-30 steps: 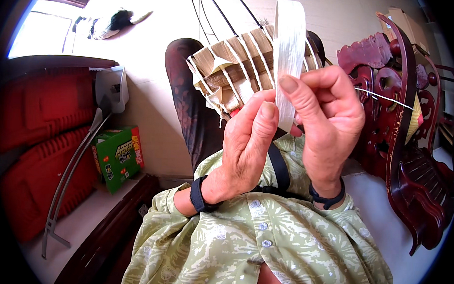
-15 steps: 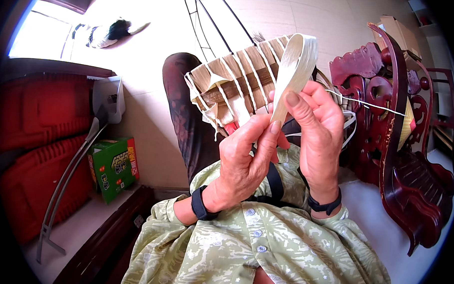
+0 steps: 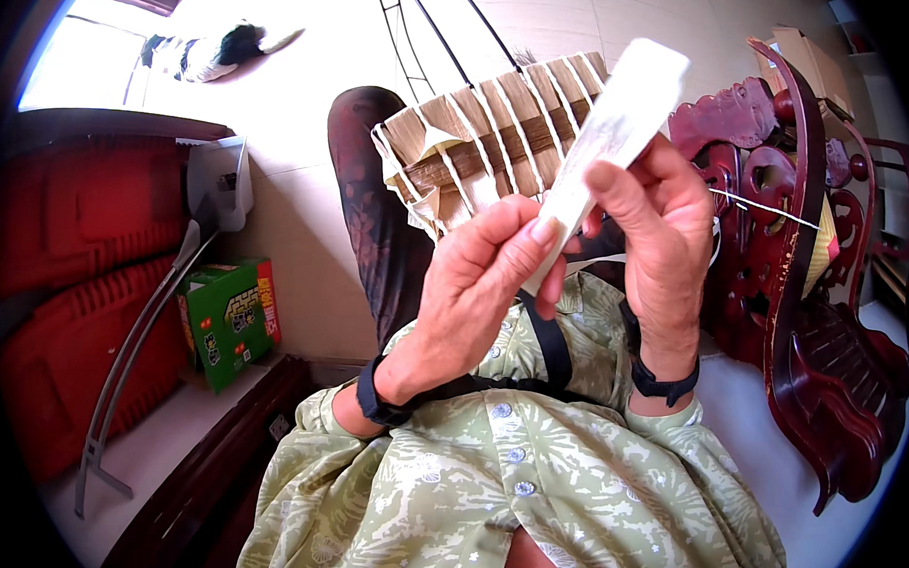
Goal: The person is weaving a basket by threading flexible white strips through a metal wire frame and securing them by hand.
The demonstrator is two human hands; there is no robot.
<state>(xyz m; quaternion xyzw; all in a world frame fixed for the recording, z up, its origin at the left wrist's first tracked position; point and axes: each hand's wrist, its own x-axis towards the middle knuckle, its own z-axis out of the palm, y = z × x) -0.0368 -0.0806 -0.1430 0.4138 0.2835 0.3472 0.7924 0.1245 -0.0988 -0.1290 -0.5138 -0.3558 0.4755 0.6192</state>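
Note:
A pale, flat strip (image 3: 617, 114), folded over at its top end, stands tilted between my two hands. Its lower end is pinched between the thumb and fingers of my left hand (image 3: 475, 275). Higher up, my right hand (image 3: 657, 231) grips the strip's side with the thumb in front and the fingers behind. Just beyond my hands sits a brown layered block (image 3: 480, 135) wound with several white cords. A small cream flap (image 3: 437, 140) sticks up from its near left part. My hands cover the block's near right corner.
Black metal rods (image 3: 443, 33) rise behind the block. A carved dark red wooden chair (image 3: 790, 286) stands at the right, with a white cord (image 3: 763, 208) running towards it. At the left are red cushions (image 3: 97, 211), a green box (image 3: 228, 321) and a grey-white plastic container (image 3: 221, 186). A black-and-white animal (image 3: 217, 55) lies far left.
The open loop of the strip has been flattened into a narrow fold. My right hand has shifted slightly right, and my left hand has come slightly nearer to me.

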